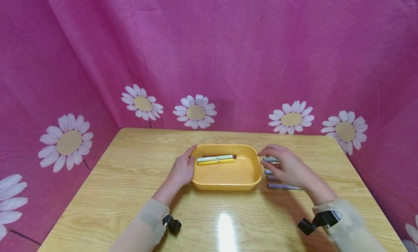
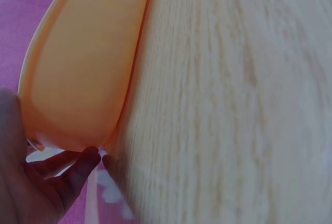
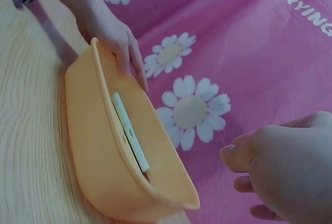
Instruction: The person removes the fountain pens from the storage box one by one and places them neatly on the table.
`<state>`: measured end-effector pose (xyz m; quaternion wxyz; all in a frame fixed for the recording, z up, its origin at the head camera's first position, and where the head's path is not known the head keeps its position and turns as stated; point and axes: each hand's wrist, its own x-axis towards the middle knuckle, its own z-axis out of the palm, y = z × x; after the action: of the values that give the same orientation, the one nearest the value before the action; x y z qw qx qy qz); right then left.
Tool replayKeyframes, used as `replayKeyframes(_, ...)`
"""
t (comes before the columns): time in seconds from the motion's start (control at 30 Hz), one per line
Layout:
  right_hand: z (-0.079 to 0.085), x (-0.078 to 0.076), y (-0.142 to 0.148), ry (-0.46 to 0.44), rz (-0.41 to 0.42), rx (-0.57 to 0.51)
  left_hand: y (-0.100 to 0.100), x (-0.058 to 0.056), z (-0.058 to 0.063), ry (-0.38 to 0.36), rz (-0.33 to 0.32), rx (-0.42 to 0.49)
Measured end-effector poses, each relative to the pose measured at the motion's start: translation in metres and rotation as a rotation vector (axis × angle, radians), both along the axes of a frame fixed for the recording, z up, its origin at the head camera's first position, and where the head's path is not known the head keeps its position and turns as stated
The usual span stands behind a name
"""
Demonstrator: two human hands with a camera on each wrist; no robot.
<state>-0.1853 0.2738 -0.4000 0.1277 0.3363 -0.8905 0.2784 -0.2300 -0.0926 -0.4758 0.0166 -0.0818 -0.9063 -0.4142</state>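
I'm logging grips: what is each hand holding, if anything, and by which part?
The left hand holds the tray by its left end; the right hand holds nothing visible.

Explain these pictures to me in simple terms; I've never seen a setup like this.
There is no robot here, just a person with two bare hands. The wide picture comes from a camera on the head, looking forward and down; the other two come from cameras on the left and right wrists. On the wooden table stands a yellow tray with three pens inside: one pale, one yellow, one dark. More pens lie to its right, partly hidden. The left hand holds the tray's left end. The right hand is over those outer pens, with nothing visibly gripped.
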Motion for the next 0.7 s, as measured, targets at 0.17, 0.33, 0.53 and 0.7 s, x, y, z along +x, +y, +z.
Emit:
replayKeyframes(0.17, -0.001, -0.008, -0.013, -0.03, 0.014, -0.003, -0.001, 0.0, 0.0, -0.004, -0.003, 0.004)
replayKeyframes(0.33, -0.005, -0.017, -0.024, -0.059, 0.039, -0.032, -0.002, -0.001, -0.001, 0.02, -0.006, 0.0)
replayKeyframes(0.53, -0.011, -0.027, -0.039, -0.135, 0.059, -0.063, -0.002, -0.001, -0.001, 0.021, -0.005, 0.006)
replayKeyframes(0.7, -0.016, -0.035, -0.05, -0.167, 0.087, -0.073, -0.001, -0.002, -0.003, -0.001, 0.001, 0.007)
